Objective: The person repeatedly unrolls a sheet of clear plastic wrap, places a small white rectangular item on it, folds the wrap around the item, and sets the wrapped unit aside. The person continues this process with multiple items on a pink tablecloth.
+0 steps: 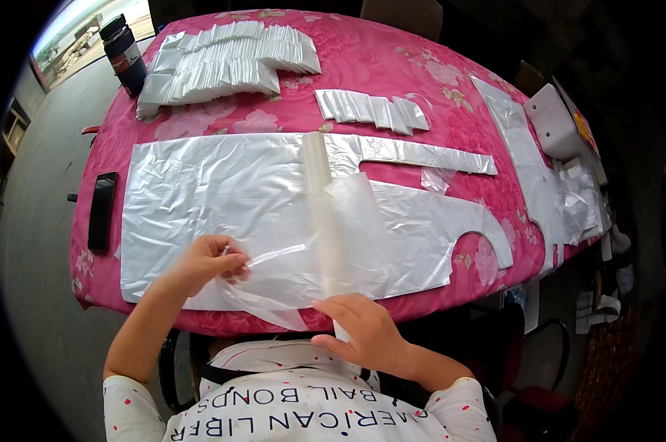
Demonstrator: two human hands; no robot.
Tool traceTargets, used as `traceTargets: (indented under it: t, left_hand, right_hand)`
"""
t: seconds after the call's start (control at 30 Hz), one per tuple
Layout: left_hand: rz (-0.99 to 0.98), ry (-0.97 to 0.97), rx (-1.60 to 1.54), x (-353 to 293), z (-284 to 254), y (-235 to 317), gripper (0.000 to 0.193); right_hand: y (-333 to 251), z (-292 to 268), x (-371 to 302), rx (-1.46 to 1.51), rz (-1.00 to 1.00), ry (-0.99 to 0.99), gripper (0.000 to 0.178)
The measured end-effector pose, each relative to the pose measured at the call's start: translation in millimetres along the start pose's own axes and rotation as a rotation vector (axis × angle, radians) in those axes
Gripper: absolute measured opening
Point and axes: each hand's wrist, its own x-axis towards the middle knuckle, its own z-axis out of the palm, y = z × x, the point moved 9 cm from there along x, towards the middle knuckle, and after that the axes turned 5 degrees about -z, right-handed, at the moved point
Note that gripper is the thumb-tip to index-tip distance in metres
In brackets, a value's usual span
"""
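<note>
My left hand pinches the loose edge of a thin clear plastic sheet near the table's front edge. My right hand presses on the near end of a long roll of the same film, which lies lengthwise across a stack of flat plastic bags. The pulled sheet stretches between my two hands and drapes over the pink flowered tablecloth.
Rows of small folded plastic bags lie at the back, a shorter row to the right. A dark bottle stands back left, a black phone at the left edge. More plastic and a white box lie right.
</note>
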Motion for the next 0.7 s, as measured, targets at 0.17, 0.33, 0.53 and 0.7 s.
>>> traceTargets:
  t: [0.17, 0.33, 0.53, 0.7]
  left_hand:
    - [-0.039, 0.210, -0.060, -25, -84, -18, 0.009]
    - [-0.012, 0.289, 0.147, -38, -112, -1, 0.010]
    - [0.009, 0.378, 0.400, -34, -128, 14, 0.016]
    - [0.413, 0.727, 1.260, -50, -82, 73, 0.026]
  right_hand:
    - [31, -18, -32, -0.309, 0.486, -0.075, 0.052]
    - [62, 30, -68, 0.246, 0.854, -0.253, 0.043]
    - [65, 28, -86, 0.372, 0.917, -0.197, 0.038]
    - [61, 35, -89, 0.406, 0.924, -0.195, 0.036]
